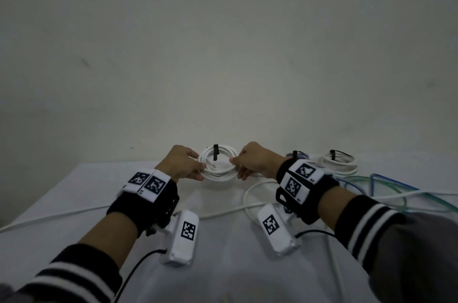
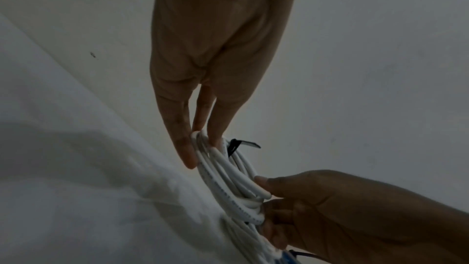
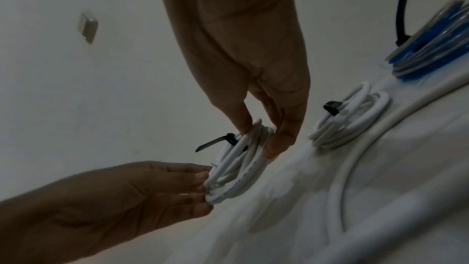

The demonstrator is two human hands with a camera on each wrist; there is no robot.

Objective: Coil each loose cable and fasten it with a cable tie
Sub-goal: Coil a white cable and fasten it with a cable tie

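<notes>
Here both hands (image 1: pixel 184 163) (image 1: pixel 252 161) pinch a round, smooth white cable coil (image 1: pixel 219 163) bound by a black tie (image 1: pixel 215 152).

The round coil of white cable (image 1: pixel 219 166) has a smooth, faintly glossy plastic sheath, bound by a matt black plastic cable tie (image 1: pixel 215 152). The desk's white cloth cover (image 1: pixel 74 193) looks soft, matt and creased. The blue-and-white cable coil (image 3: pixel 431 47) shines glossy.

White-covered table (image 1: pixel 74 203) — tied coils (image 1: pixel 340 162), loose cables (image 1: pixel 386 191) lie on it.
</notes>
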